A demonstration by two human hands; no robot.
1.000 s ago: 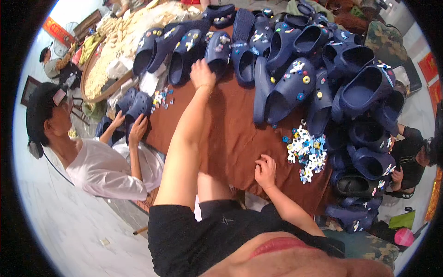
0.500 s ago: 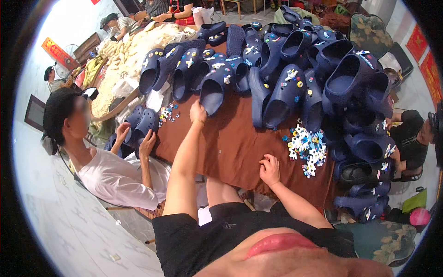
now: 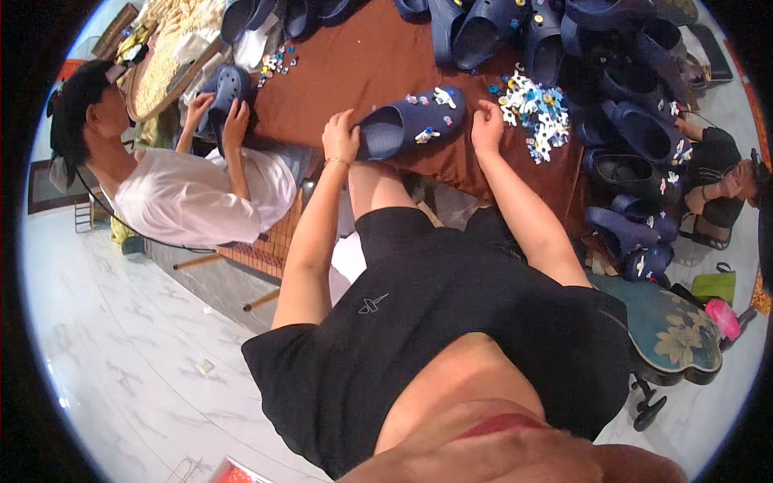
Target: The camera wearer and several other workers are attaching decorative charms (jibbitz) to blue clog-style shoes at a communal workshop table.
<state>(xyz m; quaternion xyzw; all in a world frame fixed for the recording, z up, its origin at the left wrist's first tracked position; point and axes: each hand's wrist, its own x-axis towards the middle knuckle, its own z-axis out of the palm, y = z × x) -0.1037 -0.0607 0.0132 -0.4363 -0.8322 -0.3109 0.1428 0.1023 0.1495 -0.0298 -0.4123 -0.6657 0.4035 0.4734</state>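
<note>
Your left grip (image 3: 341,138) is closed on the heel end of a navy clog (image 3: 419,121), with the fingers at its rim; the clog is at the near edge of the brown-covered worktop (image 3: 346,72), in front of your body and between your 2 hands; its toe points to your right and its foot opening faces left; white, blue and pink charms show on its upper; whether its sole rests fully on the cloth, I cannot tell.

Your right grip (image 3: 488,129) is just beyond the toe, apart from it, with its fingers curled in; whether it is fully closed or has anything inside, I cannot tell; a heap of white, blue and yellow charms (image 3: 538,117) lies just to the right of it.

A smaller scatter of charms (image 3: 276,64) lies on the far left of the worktop; near it, a co-worker in a white shirt (image 3: 197,193) has both hands on another navy clog (image 3: 225,90); more navy clogs (image 3: 487,36) stand along the far side and down the right.
</note>
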